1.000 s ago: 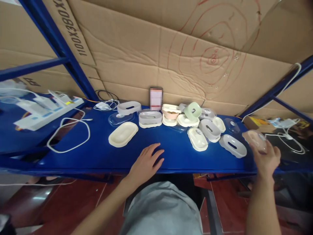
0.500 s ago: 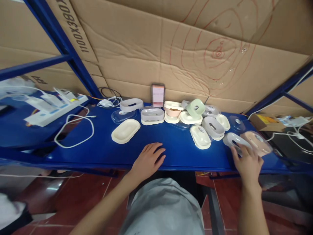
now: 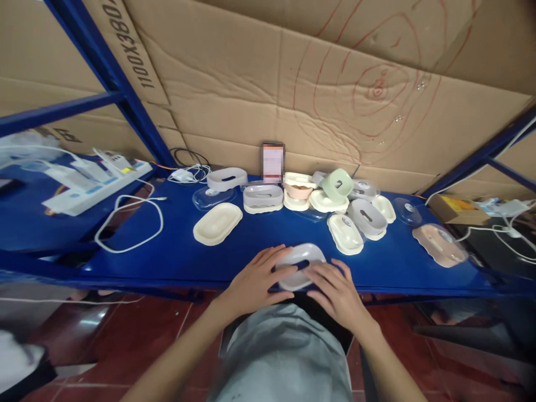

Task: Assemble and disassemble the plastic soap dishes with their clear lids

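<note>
Two hands are on one piece: a pale grey oval plastic tray with a slot in its middle (image 3: 300, 263), which sits at the near edge of the blue table (image 3: 176, 259), right in front of me. My left hand (image 3: 256, 279) lies against its left side with the fingers spread loosely over the rim, and my right hand (image 3: 337, 289) covers its right end, fingers reaching across the top. Both hands rest on it rather than pinch it; I cannot tell whether it is lifted off the surface or only steadied there.

Judging by how things lie, the work looks barely begun. The grey tray is alone at the front, with no base under it and no lid on it. Just beyond my right hand lies a cream oval dish with a clear cover (image 3: 345, 234), and beside that another grey slotted tray resting on a cream base (image 3: 368, 216). Further back is a crowded cluster: a pale green tray tipped on its edge (image 3: 337, 183), a pink bowl-shaped dish (image 3: 297, 191) and a grey tray stacked on a cream base (image 3: 263, 197). To the left a bare cream oval base (image 3: 218, 223) lies on its own, well apart from my hands. Far right, near the table end, sits a pink dish under a clear lid (image 3: 439, 244), which looks put together. A white cable loop (image 3: 128, 226) lies at the left.
</note>
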A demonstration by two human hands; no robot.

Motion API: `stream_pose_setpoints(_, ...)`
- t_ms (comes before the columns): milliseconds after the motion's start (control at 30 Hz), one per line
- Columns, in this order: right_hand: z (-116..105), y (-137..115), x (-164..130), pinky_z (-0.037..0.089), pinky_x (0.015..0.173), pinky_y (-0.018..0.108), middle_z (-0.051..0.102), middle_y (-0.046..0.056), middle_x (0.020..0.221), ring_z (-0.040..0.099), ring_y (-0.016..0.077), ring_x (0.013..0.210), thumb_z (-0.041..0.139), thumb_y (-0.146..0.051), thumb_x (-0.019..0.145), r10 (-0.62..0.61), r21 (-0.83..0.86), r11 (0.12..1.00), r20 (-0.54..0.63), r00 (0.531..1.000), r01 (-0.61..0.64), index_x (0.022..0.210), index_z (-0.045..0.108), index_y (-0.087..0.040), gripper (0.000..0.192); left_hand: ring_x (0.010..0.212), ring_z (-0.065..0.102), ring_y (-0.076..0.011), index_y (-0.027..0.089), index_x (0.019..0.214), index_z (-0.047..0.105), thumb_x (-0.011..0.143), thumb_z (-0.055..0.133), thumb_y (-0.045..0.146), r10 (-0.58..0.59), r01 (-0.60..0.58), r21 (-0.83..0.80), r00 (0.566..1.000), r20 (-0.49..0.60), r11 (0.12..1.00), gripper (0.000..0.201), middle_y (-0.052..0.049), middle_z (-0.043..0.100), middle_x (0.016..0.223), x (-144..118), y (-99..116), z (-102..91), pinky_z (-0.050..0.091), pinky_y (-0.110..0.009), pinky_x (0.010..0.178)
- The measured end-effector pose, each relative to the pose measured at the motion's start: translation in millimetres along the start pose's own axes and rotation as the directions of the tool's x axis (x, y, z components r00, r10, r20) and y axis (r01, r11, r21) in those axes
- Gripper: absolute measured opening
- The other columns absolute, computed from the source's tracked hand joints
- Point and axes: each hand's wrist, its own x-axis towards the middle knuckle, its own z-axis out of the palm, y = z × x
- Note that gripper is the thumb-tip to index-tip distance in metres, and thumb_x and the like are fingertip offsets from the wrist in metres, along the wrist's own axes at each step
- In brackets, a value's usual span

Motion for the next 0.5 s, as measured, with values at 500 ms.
stream_pose_setpoints(500, 5, 48, -11, 0.051, 0.109, 0.051, 0.072, 0.010, 0.135, 0.064, 0.0297, 0.131, 0.054, -0.032, 0.111, 0.295, 0.066, 0.954, -0.009, 0.956, -0.293, 0.131, 0.071, -0.027, 0.027, 0.159, 0.042, -0.0339, 0.025, 0.140, 0.066, 0.108, 0.057, 0.024, -0.316, 0.264, -0.228, 0.919, -0.234, 0.937, 0.033, -0.014, 0.040, 0.168, -3, -6, 1.7, 0.045, -0.054, 0.127)
